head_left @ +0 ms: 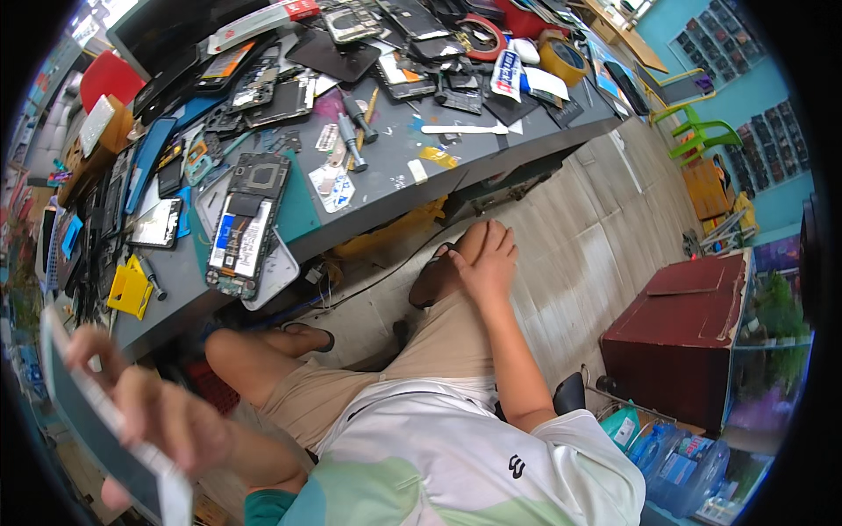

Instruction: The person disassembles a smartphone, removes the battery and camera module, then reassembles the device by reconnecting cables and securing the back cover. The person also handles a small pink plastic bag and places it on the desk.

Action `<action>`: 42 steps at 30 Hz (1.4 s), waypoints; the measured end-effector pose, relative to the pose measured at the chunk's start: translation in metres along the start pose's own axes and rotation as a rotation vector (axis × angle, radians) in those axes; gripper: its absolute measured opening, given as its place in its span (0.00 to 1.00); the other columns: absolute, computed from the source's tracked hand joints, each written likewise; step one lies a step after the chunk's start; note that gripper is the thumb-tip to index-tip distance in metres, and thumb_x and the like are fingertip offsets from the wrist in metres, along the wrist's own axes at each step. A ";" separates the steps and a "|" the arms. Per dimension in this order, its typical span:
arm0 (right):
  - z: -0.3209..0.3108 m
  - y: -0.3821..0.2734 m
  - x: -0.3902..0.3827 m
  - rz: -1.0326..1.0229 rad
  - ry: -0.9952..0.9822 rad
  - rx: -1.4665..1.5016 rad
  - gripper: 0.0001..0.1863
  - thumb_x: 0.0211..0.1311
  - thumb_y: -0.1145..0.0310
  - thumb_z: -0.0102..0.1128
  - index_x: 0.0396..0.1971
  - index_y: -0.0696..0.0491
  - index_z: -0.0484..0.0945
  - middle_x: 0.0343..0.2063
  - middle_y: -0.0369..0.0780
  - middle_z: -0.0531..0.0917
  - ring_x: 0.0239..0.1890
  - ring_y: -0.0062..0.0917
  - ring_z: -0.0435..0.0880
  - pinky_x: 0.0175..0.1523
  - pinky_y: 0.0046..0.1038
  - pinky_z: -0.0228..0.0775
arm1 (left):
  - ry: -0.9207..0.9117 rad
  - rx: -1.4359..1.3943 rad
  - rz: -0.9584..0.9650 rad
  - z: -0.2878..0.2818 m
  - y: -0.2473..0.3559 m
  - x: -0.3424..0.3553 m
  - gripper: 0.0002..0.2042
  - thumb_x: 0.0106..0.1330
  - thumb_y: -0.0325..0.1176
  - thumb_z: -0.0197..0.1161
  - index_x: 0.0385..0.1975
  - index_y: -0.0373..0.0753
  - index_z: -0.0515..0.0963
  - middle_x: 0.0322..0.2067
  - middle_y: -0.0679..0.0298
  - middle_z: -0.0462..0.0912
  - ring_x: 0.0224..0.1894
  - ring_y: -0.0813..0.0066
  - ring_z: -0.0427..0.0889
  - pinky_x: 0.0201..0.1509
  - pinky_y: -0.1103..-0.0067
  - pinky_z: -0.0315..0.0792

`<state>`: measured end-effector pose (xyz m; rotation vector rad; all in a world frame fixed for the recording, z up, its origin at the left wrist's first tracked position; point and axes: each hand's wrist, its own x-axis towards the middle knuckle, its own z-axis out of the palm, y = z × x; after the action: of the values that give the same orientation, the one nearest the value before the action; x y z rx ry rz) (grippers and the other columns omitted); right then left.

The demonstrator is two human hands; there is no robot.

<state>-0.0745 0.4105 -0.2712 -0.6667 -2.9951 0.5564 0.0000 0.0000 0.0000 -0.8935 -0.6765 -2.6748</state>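
Flat panel, clamped in the left hand off the near left corner of the bench: light pressure should suit (right hand rests on the leg).

White T-shirt with pale green patches, teal left sleeve (small, curly black mark too), beige shorts, dark sandals

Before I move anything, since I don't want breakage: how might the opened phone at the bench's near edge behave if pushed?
The opened phone looks flat and straight, so it probably slides stiffly. Exposed inner parts suggest it is fragile. It seems to overlap a pale cover near the edge of the bench, so it could slip off.
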 end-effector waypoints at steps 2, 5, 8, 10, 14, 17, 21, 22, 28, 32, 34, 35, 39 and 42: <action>0.001 0.006 0.001 -0.005 -0.003 0.008 0.61 0.60 0.39 0.81 0.86 0.47 0.57 0.84 0.61 0.55 0.80 0.66 0.60 0.77 0.60 0.66 | 0.054 0.060 -0.032 -0.006 -0.010 -0.011 0.69 0.59 0.39 0.87 0.87 0.32 0.33 0.85 0.49 0.50 0.60 0.47 0.83 0.36 0.71 0.90; 0.010 0.013 0.001 -0.066 0.054 0.052 0.62 0.59 0.38 0.81 0.86 0.47 0.56 0.84 0.61 0.55 0.79 0.68 0.61 0.76 0.62 0.66 | 0.164 0.133 -0.156 -0.022 -0.033 -0.032 0.70 0.58 0.44 0.88 0.88 0.35 0.34 0.84 0.47 0.51 0.62 0.44 0.83 0.41 0.63 0.90; 0.003 0.018 -0.001 -0.123 0.089 0.127 0.58 0.61 0.38 0.80 0.82 0.55 0.64 0.82 0.64 0.57 0.80 0.67 0.60 0.79 0.58 0.63 | 0.241 0.151 -0.303 -0.030 -0.063 -0.053 0.70 0.58 0.49 0.88 0.88 0.38 0.35 0.84 0.44 0.53 0.64 0.41 0.83 0.47 0.55 0.90; -0.012 0.003 -0.015 -0.175 0.125 0.254 0.49 0.66 0.45 0.80 0.76 0.61 0.72 0.81 0.62 0.62 0.81 0.59 0.64 0.83 0.51 0.60 | 0.259 0.142 -0.408 -0.030 -0.082 -0.060 0.71 0.57 0.52 0.88 0.89 0.41 0.35 0.83 0.43 0.53 0.65 0.39 0.83 0.50 0.49 0.90; -0.070 -0.044 -0.052 -0.208 -0.063 0.660 0.38 0.71 0.58 0.78 0.74 0.61 0.76 0.76 0.50 0.74 0.78 0.42 0.74 0.80 0.42 0.67 | 0.253 0.092 -0.542 -0.021 -0.117 -0.070 0.72 0.57 0.59 0.88 0.90 0.45 0.36 0.83 0.39 0.55 0.68 0.35 0.83 0.58 0.38 0.90; -0.105 -0.064 -0.080 -0.218 -0.344 1.085 0.35 0.74 0.61 0.76 0.74 0.60 0.76 0.75 0.46 0.77 0.75 0.37 0.78 0.75 0.38 0.74 | 0.245 0.052 -0.603 -0.024 -0.138 -0.082 0.76 0.54 0.56 0.90 0.90 0.48 0.31 0.83 0.45 0.59 0.68 0.37 0.84 0.64 0.37 0.86; -0.138 -0.067 -0.102 -0.385 -0.529 1.320 0.39 0.75 0.63 0.74 0.80 0.58 0.70 0.75 0.49 0.77 0.74 0.38 0.81 0.70 0.37 0.79 | 0.138 -0.010 -0.696 -0.025 -0.150 -0.080 0.73 0.60 0.51 0.89 0.90 0.48 0.28 0.82 0.52 0.61 0.81 0.56 0.70 0.77 0.48 0.78; -0.149 -0.071 -0.105 -0.363 -0.577 1.331 0.48 0.69 0.60 0.81 0.83 0.58 0.65 0.76 0.52 0.75 0.74 0.40 0.80 0.71 0.38 0.78 | 0.134 0.007 -0.700 -0.027 -0.153 -0.081 0.73 0.60 0.51 0.89 0.90 0.48 0.28 0.82 0.52 0.62 0.81 0.56 0.70 0.77 0.49 0.78; -0.168 -0.069 -0.118 -0.451 -0.690 1.227 0.68 0.51 0.56 0.94 0.86 0.58 0.57 0.79 0.53 0.70 0.73 0.39 0.80 0.70 0.41 0.79 | 0.087 0.094 -0.719 -0.034 -0.168 -0.085 0.72 0.61 0.50 0.88 0.90 0.50 0.29 0.80 0.53 0.64 0.80 0.57 0.72 0.79 0.57 0.75; -0.170 -0.073 -0.124 -0.443 -0.673 1.115 0.75 0.43 0.56 0.98 0.87 0.58 0.55 0.79 0.54 0.69 0.70 0.39 0.82 0.68 0.40 0.80 | 0.046 0.123 -0.699 -0.042 -0.175 -0.090 0.73 0.60 0.47 0.89 0.91 0.52 0.29 0.81 0.53 0.62 0.79 0.59 0.72 0.73 0.62 0.81; -0.171 -0.074 -0.124 -0.436 -0.659 1.045 0.76 0.41 0.59 0.99 0.88 0.58 0.54 0.79 0.54 0.69 0.69 0.39 0.83 0.67 0.39 0.81 | 0.033 0.173 -0.720 -0.046 -0.175 -0.089 0.73 0.60 0.45 0.90 0.91 0.54 0.29 0.82 0.54 0.62 0.79 0.60 0.73 0.68 0.65 0.85; -0.171 -0.074 -0.125 -0.434 -0.653 1.010 0.76 0.41 0.60 0.99 0.88 0.58 0.53 0.79 0.54 0.70 0.68 0.39 0.83 0.66 0.39 0.82 | 0.030 0.192 -0.733 -0.045 -0.177 -0.091 0.74 0.59 0.43 0.91 0.91 0.55 0.29 0.82 0.54 0.61 0.78 0.61 0.74 0.62 0.70 0.88; -0.173 -0.072 -0.124 -0.441 -0.624 0.898 0.74 0.45 0.61 0.97 0.88 0.58 0.51 0.78 0.54 0.71 0.66 0.39 0.85 0.63 0.39 0.83 | -0.012 0.269 -0.796 -0.043 -0.184 -0.096 0.77 0.56 0.55 0.90 0.90 0.57 0.25 0.83 0.54 0.61 0.82 0.58 0.68 0.71 0.62 0.80; -0.172 -0.066 -0.123 -0.473 -0.570 0.841 0.72 0.50 0.61 0.95 0.88 0.59 0.50 0.76 0.54 0.75 0.64 0.41 0.88 0.62 0.40 0.85 | -0.061 0.281 -0.829 -0.043 -0.192 -0.100 0.76 0.58 0.49 0.90 0.90 0.59 0.25 0.84 0.53 0.60 0.78 0.57 0.74 0.65 0.66 0.85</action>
<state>0.0271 0.3616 -0.0802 0.2990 -2.7118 2.0149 -0.0130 0.1519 -0.1593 -0.7165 -1.6972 -3.0840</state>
